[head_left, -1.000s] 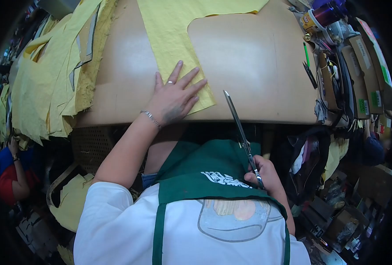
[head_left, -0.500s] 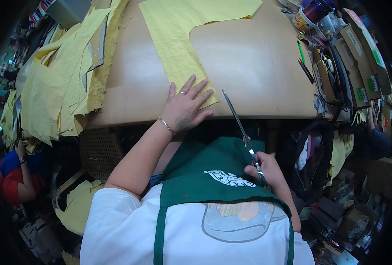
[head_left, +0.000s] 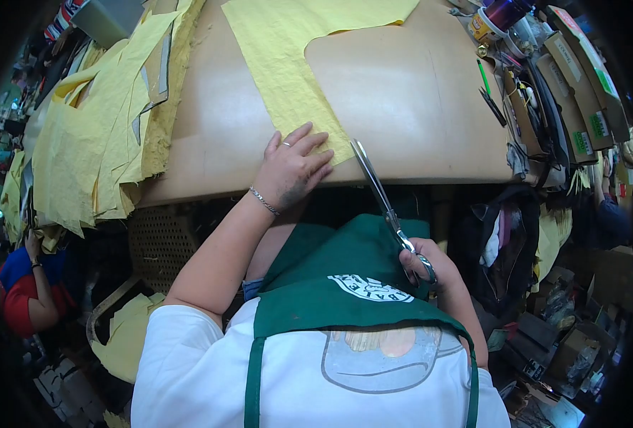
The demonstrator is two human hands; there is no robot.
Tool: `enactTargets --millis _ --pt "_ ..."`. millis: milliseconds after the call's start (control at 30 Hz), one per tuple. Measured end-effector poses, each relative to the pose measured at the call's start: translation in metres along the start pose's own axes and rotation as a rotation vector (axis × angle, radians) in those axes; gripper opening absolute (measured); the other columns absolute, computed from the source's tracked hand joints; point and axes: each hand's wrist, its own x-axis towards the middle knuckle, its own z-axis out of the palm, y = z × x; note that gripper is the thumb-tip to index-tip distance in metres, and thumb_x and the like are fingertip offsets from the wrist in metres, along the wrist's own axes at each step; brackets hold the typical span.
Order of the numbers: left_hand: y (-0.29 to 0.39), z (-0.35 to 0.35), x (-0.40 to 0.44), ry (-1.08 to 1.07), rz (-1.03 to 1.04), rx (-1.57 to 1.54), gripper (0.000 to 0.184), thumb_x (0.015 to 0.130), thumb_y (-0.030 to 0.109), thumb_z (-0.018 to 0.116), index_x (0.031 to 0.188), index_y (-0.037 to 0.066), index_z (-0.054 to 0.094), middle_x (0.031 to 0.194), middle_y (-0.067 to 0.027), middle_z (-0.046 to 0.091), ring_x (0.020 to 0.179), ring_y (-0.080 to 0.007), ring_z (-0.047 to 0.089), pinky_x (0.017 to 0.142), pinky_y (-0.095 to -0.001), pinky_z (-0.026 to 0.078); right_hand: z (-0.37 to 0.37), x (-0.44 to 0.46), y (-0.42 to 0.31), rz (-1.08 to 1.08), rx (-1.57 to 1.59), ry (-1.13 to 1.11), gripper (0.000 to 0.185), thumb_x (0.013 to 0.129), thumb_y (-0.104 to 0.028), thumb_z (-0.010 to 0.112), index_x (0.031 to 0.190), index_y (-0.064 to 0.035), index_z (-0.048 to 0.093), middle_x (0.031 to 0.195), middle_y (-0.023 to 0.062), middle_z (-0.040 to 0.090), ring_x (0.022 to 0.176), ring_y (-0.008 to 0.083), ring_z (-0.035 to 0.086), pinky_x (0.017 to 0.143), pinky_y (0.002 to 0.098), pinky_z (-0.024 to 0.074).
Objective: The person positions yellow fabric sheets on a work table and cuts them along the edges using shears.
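Note:
A long piece of crinkled yellow material (head_left: 284,68), paper or cloth, lies flat on the table with a curved cut-out along its right side. My left hand (head_left: 295,167) rests on its near end, fingers spread and palm down. Metal scissors (head_left: 392,216) are gripped by their handles in my right hand (head_left: 434,262), which is in front of the table edge. Their long blades point up and away from me, slightly parted at the tips. Those tips are beside the lower right corner of the yellow piece; whether they touch it I cannot tell.
Stacked yellow sheets (head_left: 81,150) cover the table's left side. At right are a green pencil (head_left: 484,77), dark tools (head_left: 492,107), cardboard boxes (head_left: 569,107) and a tub (head_left: 484,27). A person in red and blue (head_left: 27,285) is at far left, near a chair (head_left: 161,246).
The scissors have come closer to the yellow piece's corner, and their blades have parted slightly. My left hand has slid a little left and back along the sheet.

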Motion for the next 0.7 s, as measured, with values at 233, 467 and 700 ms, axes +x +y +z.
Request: enactTargets --millis 233,467,700 --pt "0.002 0.002 0.007 0.116 0.164 -0.103 0.022 0.07 0.021 0.064 0.085 0.005 0.059 0.091 -0.0069 0.056 0.094 -0.0238 0.053 0.071 -0.0329 0.045 -0.001 -0.001 0.004 0.015 -0.029 0.024 0.057 0.063 -0.061 0.061 0.068 -0.0052 0.05 0.054 -0.0015 0.046 0.044 0.0077 0.046 0.04 0.0213 0.037" --pt "-0.001 0.013 0.01 0.173 0.114 -0.07 0.016 0.069 0.019 0.062 0.078 0.007 0.056 0.083 -0.0023 0.055 0.081 -0.0192 0.053 0.063 -0.0312 0.045 -0.004 -0.003 -0.004 0.009 -0.016 0.011 0.059 0.061 -0.063 0.062 0.068 -0.0056 0.05 0.053 -0.0022 0.044 0.044 0.0073 0.045 0.04 0.0206 0.0363" --pt "0.005 0.018 0.017 0.14 0.078 0.071 0.013 0.072 0.009 0.054 0.084 0.006 0.05 0.08 -0.0057 0.055 0.074 -0.0224 0.052 0.06 -0.0322 0.045 -0.006 -0.006 -0.007 0.007 -0.054 0.035 0.061 0.059 -0.064 0.062 0.067 -0.0047 0.05 0.052 -0.0018 0.044 0.043 0.0076 0.045 0.039 0.0207 0.0359"
